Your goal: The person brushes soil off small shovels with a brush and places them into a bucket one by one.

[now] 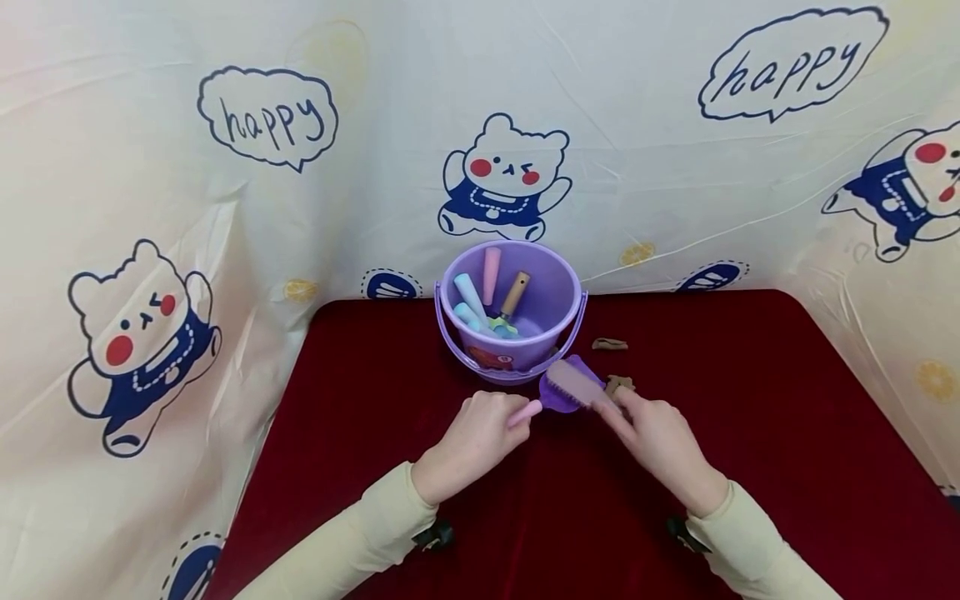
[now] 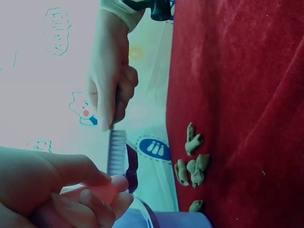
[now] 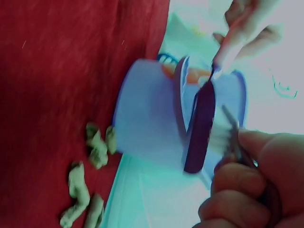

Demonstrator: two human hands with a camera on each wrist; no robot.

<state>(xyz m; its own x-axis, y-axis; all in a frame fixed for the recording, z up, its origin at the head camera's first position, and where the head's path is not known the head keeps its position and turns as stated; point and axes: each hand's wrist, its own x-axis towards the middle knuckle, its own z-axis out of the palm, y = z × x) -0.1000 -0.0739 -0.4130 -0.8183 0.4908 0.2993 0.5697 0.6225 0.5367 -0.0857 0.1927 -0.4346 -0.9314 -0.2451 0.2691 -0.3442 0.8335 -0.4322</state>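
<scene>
My left hand [image 1: 480, 433] grips the pink handle [image 1: 525, 412] of a small purple toy shovel [image 1: 553, 398], raised in front of the bucket. My right hand [image 1: 663, 437] holds a pale-backed brush [image 1: 573, 383] by its handle, and its bristles lie over the shovel's blade. In the right wrist view the dark purple blade [image 3: 202, 128] stands edge-on beside the blurred bristles [image 3: 219, 137]. Several brown, clay-like lumps [image 2: 197, 171] lie on the red cloth below the tools. My right hand hides some of them in the head view.
A purple bucket [image 1: 558, 292] with its handle down stands behind my hands. Inside it are tools with a pink handle [image 1: 491, 275], blue handles [image 1: 468, 292] and a wooden handle [image 1: 516, 293]. Red cloth [image 1: 735, 375] covers the table, and a printed white curtain [image 1: 405, 167] hangs around it.
</scene>
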